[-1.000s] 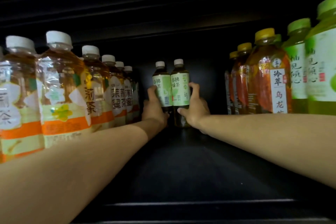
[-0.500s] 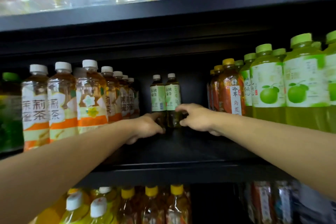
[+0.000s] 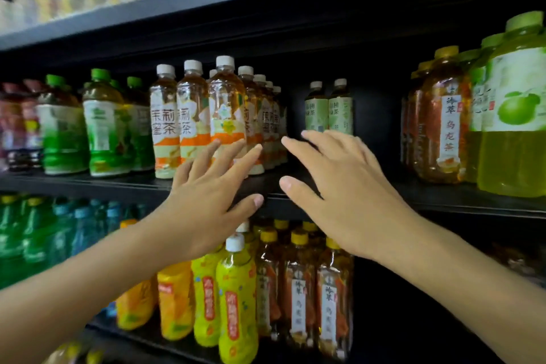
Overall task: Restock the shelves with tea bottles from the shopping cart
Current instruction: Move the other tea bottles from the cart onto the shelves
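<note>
Two dark green tea bottles (image 3: 328,109) with white caps and pale green labels stand side by side deep at the back of the middle shelf (image 3: 443,199). My left hand (image 3: 206,201) and my right hand (image 3: 339,189) hover in front of the shelf edge, fingers spread and straight, holding nothing. Both hands are well in front of the two bottles and apart from them. The shopping cart is out of view.
Orange-labelled jasmine tea bottles (image 3: 192,118) fill the shelf left of the gap, green bottles (image 3: 103,124) further left. Oolong bottles (image 3: 443,124) and large green-capped bottles (image 3: 514,115) stand right. A lower shelf holds yellow bottles (image 3: 233,298) and amber bottles (image 3: 301,289).
Both hands let go of the two green tea bottles and drew back out of the shelf. The view pulled back, showing more shelves.
</note>
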Tool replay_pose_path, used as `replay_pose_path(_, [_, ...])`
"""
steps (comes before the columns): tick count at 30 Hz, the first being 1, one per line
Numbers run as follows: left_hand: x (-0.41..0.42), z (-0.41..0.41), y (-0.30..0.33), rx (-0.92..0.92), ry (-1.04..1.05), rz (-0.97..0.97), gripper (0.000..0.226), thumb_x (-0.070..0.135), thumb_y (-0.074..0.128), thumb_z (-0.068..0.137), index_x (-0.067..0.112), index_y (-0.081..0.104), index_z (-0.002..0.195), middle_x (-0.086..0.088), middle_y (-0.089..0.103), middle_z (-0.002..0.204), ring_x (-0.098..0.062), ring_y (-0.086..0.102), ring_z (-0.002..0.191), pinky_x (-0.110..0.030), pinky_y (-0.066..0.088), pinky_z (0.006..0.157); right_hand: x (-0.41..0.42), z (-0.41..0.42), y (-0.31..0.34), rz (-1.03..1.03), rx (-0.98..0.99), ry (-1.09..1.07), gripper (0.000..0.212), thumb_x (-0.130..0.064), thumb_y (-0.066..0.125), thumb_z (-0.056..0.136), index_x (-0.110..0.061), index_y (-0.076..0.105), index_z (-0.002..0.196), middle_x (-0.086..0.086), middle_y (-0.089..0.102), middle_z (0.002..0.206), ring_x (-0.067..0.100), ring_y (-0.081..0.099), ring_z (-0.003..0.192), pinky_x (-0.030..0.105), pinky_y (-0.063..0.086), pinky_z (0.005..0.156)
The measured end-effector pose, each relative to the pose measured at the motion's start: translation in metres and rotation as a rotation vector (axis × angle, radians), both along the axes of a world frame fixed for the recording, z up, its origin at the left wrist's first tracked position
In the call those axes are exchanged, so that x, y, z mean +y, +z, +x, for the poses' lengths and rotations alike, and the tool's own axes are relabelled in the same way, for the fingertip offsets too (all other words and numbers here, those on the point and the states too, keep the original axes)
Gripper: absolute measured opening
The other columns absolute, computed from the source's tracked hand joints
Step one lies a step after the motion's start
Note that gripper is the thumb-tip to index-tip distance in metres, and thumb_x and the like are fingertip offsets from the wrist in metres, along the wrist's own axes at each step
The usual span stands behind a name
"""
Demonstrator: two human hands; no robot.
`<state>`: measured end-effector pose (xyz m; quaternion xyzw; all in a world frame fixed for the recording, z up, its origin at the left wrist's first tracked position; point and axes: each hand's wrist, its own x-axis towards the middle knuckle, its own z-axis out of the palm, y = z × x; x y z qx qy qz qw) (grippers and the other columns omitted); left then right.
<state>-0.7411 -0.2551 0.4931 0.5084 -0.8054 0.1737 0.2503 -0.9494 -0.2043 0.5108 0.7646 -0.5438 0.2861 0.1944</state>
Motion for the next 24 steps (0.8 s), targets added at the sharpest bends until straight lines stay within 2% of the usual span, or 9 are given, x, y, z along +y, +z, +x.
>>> replay_pose_path(4, [0.029, 0.042, -0.028, -0.015, 0.087, -0.002, 0.081, 0.079, -0.005, 0.076, 0.054, -0.025, 0.150, 0.020, -0.018, 0.167, -0.013, -0.025, 0.153, -0.045, -0.004, 0.124, 0.014, 0.032, -0.018, -0.007, 0.014, 0.006, 0.064, -0.065, 0.014, 0.099, -0.045, 0.003, 0.159, -0.012, 0.002, 0.168, 0.016, -0.006, 0.155, 0.047, -0.004, 0.126])
replay_pose_path(9, [0.061, 0.109, -0.067, -0.059, 0.183, 0.050, 0.083, 0.078, -0.005, 0.078, 0.050, -0.021, 0.154, 0.015, -0.016, 0.169, -0.018, -0.022, 0.155, -0.045, -0.003, 0.124, 0.032, 0.084, -0.049, 0.089, -0.022, 0.067, 0.068, -0.069, 0.007, 0.095, -0.046, 0.002, 0.158, -0.013, -0.006, 0.168, 0.013, -0.011, 0.154, 0.047, -0.007, 0.126])
replay_pose_path(13, [0.085, 0.175, -0.087, -0.076, 0.262, 0.064, 0.081, 0.078, -0.007, 0.080, 0.048, -0.025, 0.153, 0.013, -0.017, 0.169, -0.020, -0.023, 0.154, -0.045, -0.004, 0.123, 0.040, 0.145, -0.074, 0.146, -0.016, 0.090, 0.074, -0.072, 0.001, 0.089, -0.047, -0.005, 0.158, -0.012, -0.013, 0.168, 0.016, -0.014, 0.154, 0.048, -0.011, 0.125])
replay_pose_path(17, [0.113, 0.252, -0.095, -0.015, 0.347, 0.102, 0.082, 0.079, -0.005, 0.080, 0.048, -0.025, 0.153, 0.013, -0.016, 0.169, -0.019, -0.021, 0.155, -0.046, -0.001, 0.123, 0.051, 0.226, -0.088, 0.176, -0.061, 0.170, 0.070, -0.070, 0.008, 0.094, -0.045, -0.004, 0.159, -0.011, -0.011, 0.169, 0.016, -0.011, 0.154, 0.050, -0.005, 0.126])
replay_pose_path(19, [0.130, 0.291, -0.101, -0.003, 0.408, 0.135, 0.078, 0.082, 0.000, 0.087, 0.048, -0.025, 0.152, 0.013, -0.020, 0.168, -0.019, -0.023, 0.154, -0.047, -0.001, 0.124, 0.061, 0.269, -0.095, 0.210, -0.091, 0.225, 0.065, -0.067, 0.016, 0.101, -0.044, -0.001, 0.159, -0.011, -0.010, 0.169, 0.015, -0.011, 0.153, 0.052, -0.001, 0.125])
replay_pose_path(22, [0.156, 0.342, -0.116, 0.039, 0.457, 0.173, 0.073, 0.073, 0.010, 0.094, 0.047, -0.023, 0.154, 0.013, -0.027, 0.166, -0.019, -0.027, 0.153, -0.048, -0.003, 0.123, 0.078, 0.331, -0.110, 0.240, -0.114, 0.278, 0.063, -0.063, 0.019, 0.102, -0.046, -0.003, 0.159, -0.013, -0.012, 0.168, 0.013, -0.013, 0.153, 0.053, -0.001, 0.125])
replay_pose_path(24, [0.173, 0.374, -0.130, 0.063, 0.473, 0.165, 0.073, 0.073, 0.006, 0.093, 0.047, -0.023, 0.154, 0.012, -0.028, 0.166, -0.020, -0.026, 0.153, -0.048, -0.003, 0.123, 0.088, 0.369, -0.124, 0.259, -0.135, 0.301, 0.063, -0.063, 0.019, 0.102, -0.047, -0.004, 0.158, -0.014, -0.012, 0.168, 0.014, -0.014, 0.154, 0.053, -0.001, 0.125])
